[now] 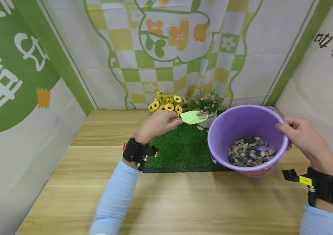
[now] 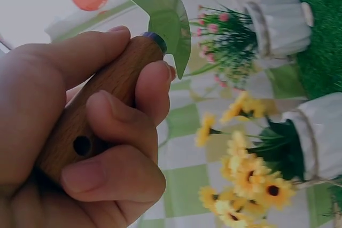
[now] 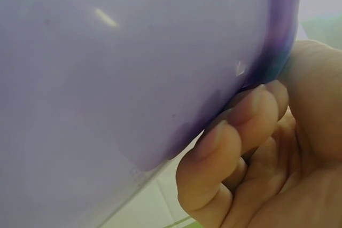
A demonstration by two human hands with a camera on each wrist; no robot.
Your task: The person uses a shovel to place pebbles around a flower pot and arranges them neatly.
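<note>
My left hand (image 1: 161, 121) grips the brown wooden handle (image 2: 107, 92) of a small garden trowel with a light green blade (image 1: 190, 117). A few pebbles (image 1: 202, 116) lie near the blade's tip, in front of the pink-flowered pot. With the thumb over the rim and fingers beneath it outside, my right hand (image 1: 302, 135) holds a purple bucket (image 1: 222, 140) by its right edge. Grey, tan and dark pebbles (image 1: 249, 151) cover much of the bucket's bottom. In the right wrist view, curled fingers (image 3: 211, 158) press against the bucket's outer wall (image 3: 123, 78).
Behind the trowel stand a yellow-flowered pot (image 2: 326, 137) and a pink-flowered pot (image 1: 208, 120) on a green turf mat (image 1: 181, 150). Loose pebbles (image 1: 200, 128) lie on the turf. The mat rests on a wooden table (image 1: 166, 202), with a printed curtain (image 1: 125, 42) behind.
</note>
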